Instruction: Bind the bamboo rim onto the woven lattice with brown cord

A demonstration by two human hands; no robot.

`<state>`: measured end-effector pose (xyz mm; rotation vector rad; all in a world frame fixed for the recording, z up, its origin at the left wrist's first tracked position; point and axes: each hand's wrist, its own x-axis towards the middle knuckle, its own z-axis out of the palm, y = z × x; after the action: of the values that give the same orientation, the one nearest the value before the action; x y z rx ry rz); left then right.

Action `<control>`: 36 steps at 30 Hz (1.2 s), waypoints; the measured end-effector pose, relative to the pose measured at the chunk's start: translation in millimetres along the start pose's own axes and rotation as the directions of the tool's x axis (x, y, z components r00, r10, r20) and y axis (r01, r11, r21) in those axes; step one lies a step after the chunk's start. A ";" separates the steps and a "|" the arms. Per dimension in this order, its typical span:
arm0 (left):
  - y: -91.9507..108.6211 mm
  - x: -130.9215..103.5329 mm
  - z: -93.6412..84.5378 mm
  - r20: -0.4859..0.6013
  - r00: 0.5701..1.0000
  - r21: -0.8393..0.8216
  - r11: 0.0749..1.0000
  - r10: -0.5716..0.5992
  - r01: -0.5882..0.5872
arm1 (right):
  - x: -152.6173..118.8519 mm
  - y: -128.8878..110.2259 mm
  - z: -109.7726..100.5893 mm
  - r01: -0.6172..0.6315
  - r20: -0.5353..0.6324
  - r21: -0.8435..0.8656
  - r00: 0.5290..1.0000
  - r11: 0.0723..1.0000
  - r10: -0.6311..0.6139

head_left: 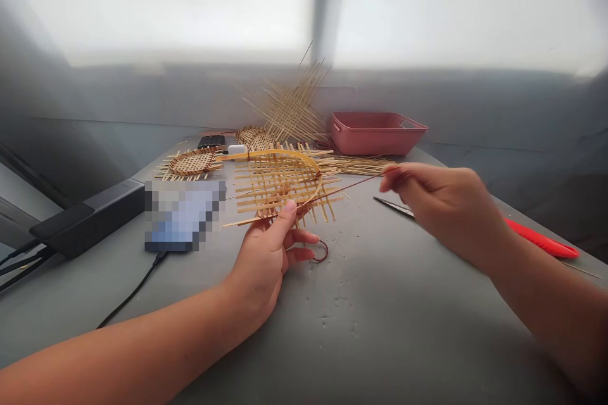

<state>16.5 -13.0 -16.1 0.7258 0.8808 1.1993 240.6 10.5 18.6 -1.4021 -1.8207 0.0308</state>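
Note:
A woven bamboo piece [285,180] with a curved yellow strip along its edge is held up over the table by my left hand [270,247]. The thumb presses on its lower edge and the other fingers are behind or below. A thin dark red cord [351,185] runs taut from that edge up to my right hand [427,193], whose fingers pinch its end. Near my left fingertips hangs a small reddish-brown loop [322,252]. Scissors [394,206] lie partly hidden behind my right hand, with a red handle [541,238] showing past the wrist.
A pink basket [380,136] stands at the back beside bamboo strips [363,166] and an upright lattice [292,104]. Another woven piece [194,162] lies left, behind a blurred phone [183,218] with a cable. A black power strip [90,215] sits at the left edge.

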 end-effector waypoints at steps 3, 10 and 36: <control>-0.5 1.1 -0.4 0.000 1.000 0.007 1.000 -0.013 0.013 | 2.9 -13.0 -4.5 0.006 -0.091 0.611 0.994 0.792 0.063; -1.9 3.3 -0.3 -0.013 1.000 0.013 1.000 -0.006 0.006 | 0.6 -24.9 -11.0 -0.245 0.285 0.558 0.954 0.793 0.095; -2.5 1.0 -1.5 0.007 1.000 0.042 0.999 0.007 -0.007 | -1.0 0.8 -3.9 0.000 0.281 -0.345 0.954 0.939 0.103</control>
<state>16.5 -12.6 -19.2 0.7670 0.9006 1.1872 243.6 8.3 20.2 -1.7662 -2.1084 -0.0548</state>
